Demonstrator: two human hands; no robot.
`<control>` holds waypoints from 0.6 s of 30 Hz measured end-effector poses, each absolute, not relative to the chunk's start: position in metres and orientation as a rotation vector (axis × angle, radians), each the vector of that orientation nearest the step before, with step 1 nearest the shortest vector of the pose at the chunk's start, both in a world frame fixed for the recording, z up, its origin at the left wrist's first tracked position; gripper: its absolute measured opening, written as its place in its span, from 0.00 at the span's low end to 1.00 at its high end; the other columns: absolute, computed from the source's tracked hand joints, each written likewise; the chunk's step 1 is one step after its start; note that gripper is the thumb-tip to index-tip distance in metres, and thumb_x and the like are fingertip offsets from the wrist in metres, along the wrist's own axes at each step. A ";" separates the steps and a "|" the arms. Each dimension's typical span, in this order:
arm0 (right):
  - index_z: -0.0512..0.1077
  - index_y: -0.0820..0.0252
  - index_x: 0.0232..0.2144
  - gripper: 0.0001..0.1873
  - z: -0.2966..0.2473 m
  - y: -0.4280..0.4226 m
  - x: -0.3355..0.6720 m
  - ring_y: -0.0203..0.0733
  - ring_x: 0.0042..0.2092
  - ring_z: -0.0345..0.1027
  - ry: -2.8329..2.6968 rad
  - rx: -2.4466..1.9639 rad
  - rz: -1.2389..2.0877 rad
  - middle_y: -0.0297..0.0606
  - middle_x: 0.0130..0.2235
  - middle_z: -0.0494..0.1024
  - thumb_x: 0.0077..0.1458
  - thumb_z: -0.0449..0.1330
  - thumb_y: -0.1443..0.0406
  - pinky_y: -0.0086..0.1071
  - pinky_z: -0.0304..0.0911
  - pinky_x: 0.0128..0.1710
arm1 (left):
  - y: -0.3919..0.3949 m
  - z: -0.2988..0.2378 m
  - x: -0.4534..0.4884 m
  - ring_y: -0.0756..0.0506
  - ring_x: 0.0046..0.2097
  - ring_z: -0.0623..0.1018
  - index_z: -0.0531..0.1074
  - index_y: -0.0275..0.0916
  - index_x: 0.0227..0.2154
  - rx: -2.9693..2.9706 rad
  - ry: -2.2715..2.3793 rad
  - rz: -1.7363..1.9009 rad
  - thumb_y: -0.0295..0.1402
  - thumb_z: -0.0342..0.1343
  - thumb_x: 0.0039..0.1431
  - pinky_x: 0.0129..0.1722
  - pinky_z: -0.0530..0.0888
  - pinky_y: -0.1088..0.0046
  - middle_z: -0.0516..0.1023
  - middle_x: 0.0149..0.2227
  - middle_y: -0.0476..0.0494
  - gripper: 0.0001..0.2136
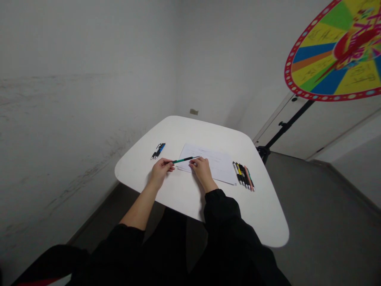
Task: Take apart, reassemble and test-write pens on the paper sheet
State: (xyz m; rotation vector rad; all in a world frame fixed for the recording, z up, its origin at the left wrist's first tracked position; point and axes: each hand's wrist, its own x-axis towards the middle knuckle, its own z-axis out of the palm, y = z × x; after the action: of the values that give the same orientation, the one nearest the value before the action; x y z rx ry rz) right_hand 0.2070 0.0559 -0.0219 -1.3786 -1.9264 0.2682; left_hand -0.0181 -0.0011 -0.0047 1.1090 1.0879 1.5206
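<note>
A green and black pen (182,160) lies across the gap between my two hands, above the near edge of the printed paper sheets (220,163). My left hand (160,171) pinches the pen's left end between thumb and fingers. From the pen's right end a thin dark tip, perhaps the refill, reaches toward my right hand (202,170). The fingers of my right hand are closed together just beside that tip. A small piece seems to be in their pinch, too small to name.
On the white table (238,214), several pens (244,176) lie in a row right of the sheets. A smaller group of pens (158,151) lies to the left. Walls stand close behind and left. A colourful prize wheel (336,51) on a black stand rises at right.
</note>
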 end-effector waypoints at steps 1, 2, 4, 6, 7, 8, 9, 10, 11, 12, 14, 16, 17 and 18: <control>0.84 0.54 0.36 0.06 -0.022 0.056 0.207 0.52 0.46 0.66 -1.928 -1.377 0.270 0.44 0.41 0.80 0.58 0.66 0.64 0.46 0.59 0.53 | -0.001 -0.005 -0.018 0.45 0.32 0.81 0.74 0.38 0.36 1.111 1.090 1.518 0.43 0.68 0.49 0.35 0.76 0.67 0.81 0.29 0.44 0.16; 0.84 0.54 0.37 0.06 -0.021 0.056 0.207 0.52 0.47 0.65 -1.929 -1.376 0.269 0.44 0.41 0.80 0.58 0.66 0.64 0.47 0.59 0.53 | -0.001 -0.005 -0.018 0.45 0.32 0.81 0.74 0.39 0.36 1.112 1.093 1.516 0.43 0.68 0.49 0.35 0.76 0.67 0.81 0.29 0.44 0.17; 0.84 0.55 0.37 0.06 -0.021 0.055 0.206 0.52 0.47 0.65 -1.927 -1.372 0.262 0.44 0.42 0.80 0.58 0.66 0.64 0.47 0.59 0.54 | -0.001 -0.005 -0.018 0.45 0.32 0.81 0.74 0.39 0.36 1.114 1.096 1.514 0.44 0.68 0.49 0.35 0.75 0.67 0.81 0.29 0.44 0.17; 0.83 0.55 0.37 0.06 -0.019 0.054 0.205 0.53 0.47 0.66 -1.913 -1.365 0.251 0.45 0.42 0.80 0.57 0.66 0.65 0.47 0.59 0.54 | -0.001 -0.005 -0.018 0.45 0.32 0.81 0.74 0.38 0.36 1.115 1.091 1.515 0.43 0.68 0.49 0.35 0.75 0.67 0.81 0.30 0.44 0.17; 0.83 0.55 0.37 0.06 -0.019 0.054 0.204 0.53 0.47 0.66 -1.899 -1.361 0.247 0.45 0.42 0.80 0.57 0.67 0.65 0.48 0.60 0.54 | -0.001 -0.005 -0.018 0.45 0.32 0.81 0.74 0.38 0.36 1.116 1.086 1.515 0.43 0.68 0.49 0.35 0.75 0.68 0.81 0.30 0.44 0.17; 0.83 0.56 0.37 0.06 -0.017 0.053 0.204 0.53 0.48 0.66 -1.877 -1.356 0.247 0.45 0.42 0.80 0.56 0.67 0.65 0.48 0.60 0.54 | -0.002 -0.005 -0.018 0.45 0.32 0.81 0.74 0.38 0.36 1.114 1.081 1.516 0.43 0.68 0.49 0.35 0.75 0.68 0.81 0.30 0.44 0.17; 0.83 0.56 0.37 0.06 -0.016 0.052 0.204 0.53 0.48 0.66 -1.849 -1.350 0.250 0.46 0.43 0.80 0.56 0.67 0.65 0.48 0.60 0.54 | -0.002 -0.005 -0.018 0.45 0.32 0.81 0.74 0.38 0.36 1.111 1.077 1.519 0.42 0.68 0.49 0.35 0.75 0.68 0.81 0.30 0.44 0.16; 0.82 0.56 0.37 0.06 -0.014 0.050 0.205 0.53 0.48 0.66 -1.815 -1.345 0.257 0.46 0.43 0.80 0.55 0.67 0.66 0.48 0.60 0.54 | -0.002 -0.005 -0.018 0.45 0.32 0.81 0.74 0.38 0.36 1.107 1.073 1.523 0.42 0.68 0.49 0.34 0.75 0.68 0.81 0.30 0.44 0.16; 0.82 0.56 0.37 0.06 -0.012 0.048 0.206 0.52 0.48 0.67 -1.775 -1.337 0.265 0.46 0.43 0.80 0.56 0.67 0.66 0.48 0.61 0.54 | -0.002 -0.005 -0.018 0.45 0.32 0.81 0.74 0.38 0.36 1.103 1.071 1.528 0.42 0.68 0.49 0.34 0.76 0.68 0.81 0.30 0.44 0.16; 0.82 0.56 0.37 0.06 -0.010 0.045 0.209 0.52 0.48 0.67 -1.728 -1.327 0.274 0.46 0.43 0.80 0.56 0.66 0.65 0.49 0.61 0.53 | -0.002 -0.005 -0.018 0.45 0.32 0.81 0.74 0.38 0.36 1.098 1.073 1.533 0.41 0.68 0.48 0.34 0.76 0.68 0.81 0.30 0.44 0.16; 0.81 0.56 0.39 0.08 -0.005 0.037 0.214 0.51 0.46 0.68 -1.621 -1.294 0.299 0.46 0.42 0.80 0.59 0.62 0.63 0.48 0.63 0.53 | -0.001 -0.004 -0.018 0.45 0.32 0.81 0.74 0.38 0.36 1.092 1.082 1.536 0.41 0.68 0.49 0.34 0.76 0.68 0.81 0.29 0.45 0.16; 0.80 0.56 0.41 0.13 0.000 0.028 0.220 0.50 0.46 0.70 -1.494 -1.246 0.343 0.45 0.42 0.80 0.63 0.58 0.59 0.47 0.65 0.50 | -0.001 -0.004 -0.018 0.45 0.32 0.81 0.74 0.39 0.36 1.096 1.088 1.521 0.41 0.68 0.49 0.34 0.76 0.68 0.81 0.29 0.45 0.16; 0.80 0.57 0.42 0.15 0.002 0.022 0.223 0.50 0.46 0.71 -1.432 -1.218 0.379 0.45 0.42 0.80 0.65 0.56 0.57 0.46 0.66 0.48 | -0.002 -0.004 -0.017 0.45 0.32 0.81 0.74 0.39 0.36 1.101 1.088 1.510 0.41 0.68 0.49 0.34 0.76 0.68 0.81 0.29 0.45 0.16; 0.79 0.57 0.44 0.17 0.005 0.017 0.224 0.49 0.44 0.72 -1.377 -1.189 0.436 0.44 0.42 0.80 0.65 0.55 0.54 0.44 0.68 0.46 | -0.002 -0.003 -0.017 0.45 0.32 0.81 0.73 0.39 0.35 1.108 1.085 1.500 0.41 0.68 0.49 0.34 0.76 0.68 0.80 0.29 0.45 0.16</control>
State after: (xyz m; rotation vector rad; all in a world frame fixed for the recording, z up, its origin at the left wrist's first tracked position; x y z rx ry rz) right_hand 0.2245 0.0172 0.0045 -1.1886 -1.3773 0.4357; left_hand -0.0171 -0.0020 -0.0033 1.1081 1.0853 1.5002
